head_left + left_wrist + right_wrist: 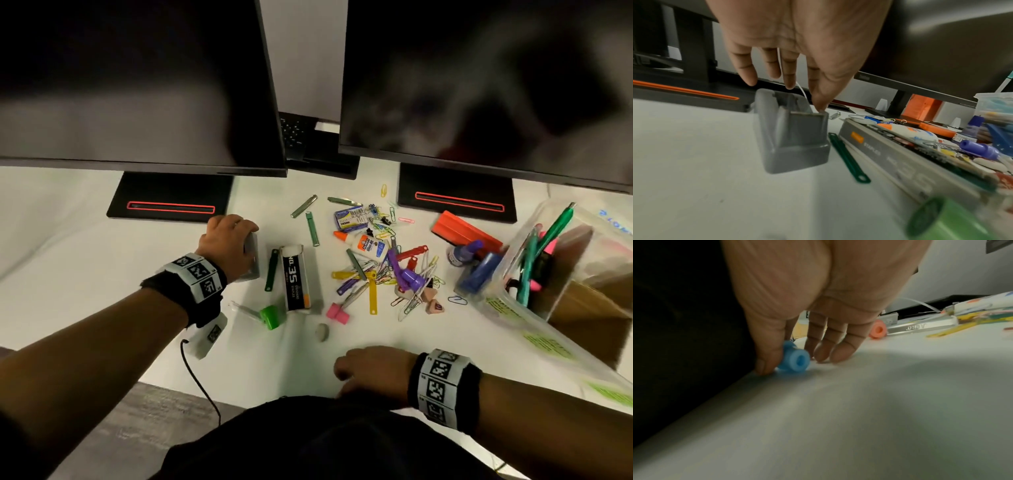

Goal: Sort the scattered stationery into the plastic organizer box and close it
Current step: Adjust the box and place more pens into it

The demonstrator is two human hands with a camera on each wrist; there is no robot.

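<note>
Head view shows the plastic organizer box (534, 301) at the desk's right, lid off and already holding pens, with most stationery lying loose on the white desk (102, 260) between it and the left hand (229, 245). That hand reaches down over a grey tape dispenser (793, 138), fingertips at its top edge but not plainly gripping. Smallest, a blue pencil grip (794, 360) is pinched by the right hand (809, 313) near the desk edge; gathering is barely begun, and next it needs carrying to the box.
</note>
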